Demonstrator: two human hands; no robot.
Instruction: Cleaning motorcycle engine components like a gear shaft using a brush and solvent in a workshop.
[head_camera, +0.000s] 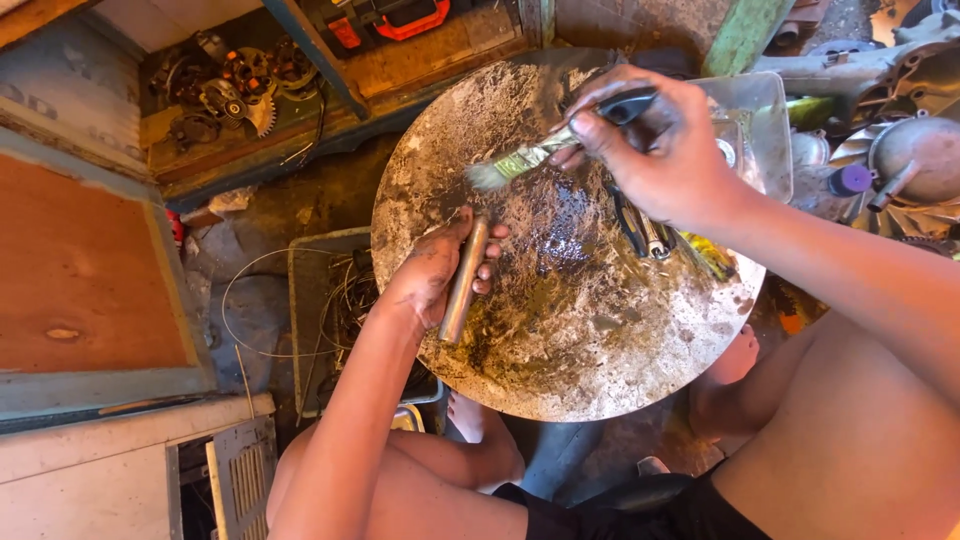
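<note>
1. One left hand, fingers curled shut around one metal rod, centre of the frame.
2. One right hand, upper right, pinches one paintbrush.
3. Both are over one round, greasy tray.

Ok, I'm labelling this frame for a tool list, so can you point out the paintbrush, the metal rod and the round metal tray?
paintbrush (520, 160), head view, on the pale bristles and ferrule.
metal rod (462, 285), head view, mid-shaft beside the left hand's fingers.
round metal tray (610, 350), head view, on a bare grimy patch.
</note>
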